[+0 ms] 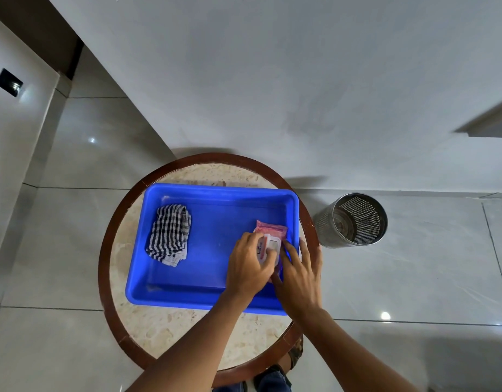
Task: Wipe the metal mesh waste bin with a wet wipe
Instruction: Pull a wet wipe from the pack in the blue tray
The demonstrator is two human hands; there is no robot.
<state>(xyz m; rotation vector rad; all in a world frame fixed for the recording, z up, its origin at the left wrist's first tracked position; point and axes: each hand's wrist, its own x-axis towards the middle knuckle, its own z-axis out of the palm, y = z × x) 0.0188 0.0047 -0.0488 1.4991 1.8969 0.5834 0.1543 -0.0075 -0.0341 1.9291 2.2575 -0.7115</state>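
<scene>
Here, the bin (354, 220) stood upright on the floor, mouth upward; the wipes pack (269, 241), lengthwise away, was gripped by left hand (248, 267) and right hand (299, 274) in the tray (216, 193).

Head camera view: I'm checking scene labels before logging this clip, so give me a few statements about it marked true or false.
1. The mesh waste bin stands on the floor, right of the round table. True.
2. The checked cloth lies in the blue tray. True.
3. The bin lies on its side. False: it stands upright.
4. Both hands are on the cloth. False: the left hand and right hand are on the wet wipe pack.
5. The pack sits on the floor. False: it is in the tray.
</scene>
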